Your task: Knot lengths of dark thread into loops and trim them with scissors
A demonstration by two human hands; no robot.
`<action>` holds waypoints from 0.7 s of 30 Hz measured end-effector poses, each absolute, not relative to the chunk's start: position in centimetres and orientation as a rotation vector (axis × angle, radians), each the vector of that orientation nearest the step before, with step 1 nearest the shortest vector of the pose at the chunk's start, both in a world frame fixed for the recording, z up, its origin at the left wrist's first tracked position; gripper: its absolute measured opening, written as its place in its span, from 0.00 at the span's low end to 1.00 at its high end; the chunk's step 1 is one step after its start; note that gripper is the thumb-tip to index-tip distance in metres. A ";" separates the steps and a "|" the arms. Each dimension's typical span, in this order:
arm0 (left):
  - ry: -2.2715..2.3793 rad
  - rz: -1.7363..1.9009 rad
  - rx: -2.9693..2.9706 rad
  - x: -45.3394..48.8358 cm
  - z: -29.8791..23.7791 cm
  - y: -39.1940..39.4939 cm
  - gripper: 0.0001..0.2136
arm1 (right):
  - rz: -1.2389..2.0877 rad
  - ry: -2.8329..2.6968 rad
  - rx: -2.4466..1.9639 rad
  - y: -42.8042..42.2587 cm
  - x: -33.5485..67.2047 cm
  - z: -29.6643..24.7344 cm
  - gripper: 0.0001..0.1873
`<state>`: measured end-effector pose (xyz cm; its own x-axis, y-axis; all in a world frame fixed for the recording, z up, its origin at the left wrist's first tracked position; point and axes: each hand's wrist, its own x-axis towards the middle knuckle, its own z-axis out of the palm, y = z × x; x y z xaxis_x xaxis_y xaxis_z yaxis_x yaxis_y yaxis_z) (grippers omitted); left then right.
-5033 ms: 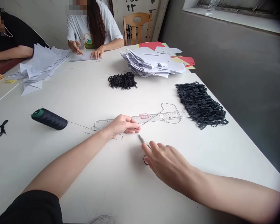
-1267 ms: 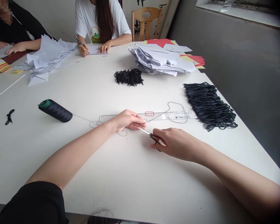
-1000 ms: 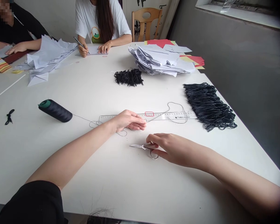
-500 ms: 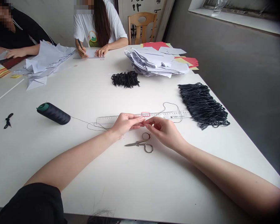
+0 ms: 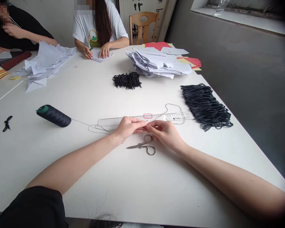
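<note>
Black thread (image 5: 167,109) is pinched between the meeting fingertips of the left hand (image 5: 128,127) and right hand (image 5: 165,133), just before a clear ruler (image 5: 109,121), with scissors (image 5: 142,146) laid beneath.

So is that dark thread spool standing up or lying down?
Lying down: the spool rests on its side on the table, green end leftward, thread trailing right.

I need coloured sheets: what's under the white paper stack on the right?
Red sheets and yellow sheets poke out from beneath the paper stack at its far and right edges. How far they run underneath, and anything else there, is covered.
</note>
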<state>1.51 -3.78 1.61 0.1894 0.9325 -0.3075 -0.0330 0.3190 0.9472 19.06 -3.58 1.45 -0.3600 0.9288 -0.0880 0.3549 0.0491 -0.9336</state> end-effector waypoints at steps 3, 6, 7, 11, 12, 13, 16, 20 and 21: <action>1.162 0.873 1.025 1.5 1.5 -3.7 0.14 | 1.314 -1.776 -1.296 -3.4 19.1 1.3 0.20; 1.163 0.883 1.043 1.5 1.4 -3.7 0.13 | 1.328 -1.775 -1.282 -3.3 19.1 1.2 0.18; 1.165 0.887 1.047 1.5 1.4 -3.7 0.13 | 1.336 -1.767 -1.275 -3.2 19.2 1.2 0.18; 1.170 0.902 1.051 1.6 1.2 -3.7 0.13 | 1.380 -1.730 -1.253 -3.0 19.4 1.2 0.16; 1.167 0.905 1.052 1.6 1.2 -3.6 0.13 | 1.385 -1.727 -1.252 -2.9 19.4 1.1 0.16; 1.163 0.906 1.054 1.6 1.1 -3.6 0.13 | 1.388 -1.724 -1.253 -2.9 19.5 0.9 0.16; 1.161 0.895 1.056 1.5 1.0 -3.5 0.15 | 1.417 -1.681 -1.241 -2.5 19.5 0.4 0.14; 1.182 0.862 1.047 1.5 1.0 -3.4 0.17 | 1.531 -1.434 -1.141 -2.0 19.7 1.2 0.09; 1.188 0.855 1.046 1.4 1.0 -3.4 0.17 | 1.548 -1.349 -1.108 -2.0 20.1 1.9 0.08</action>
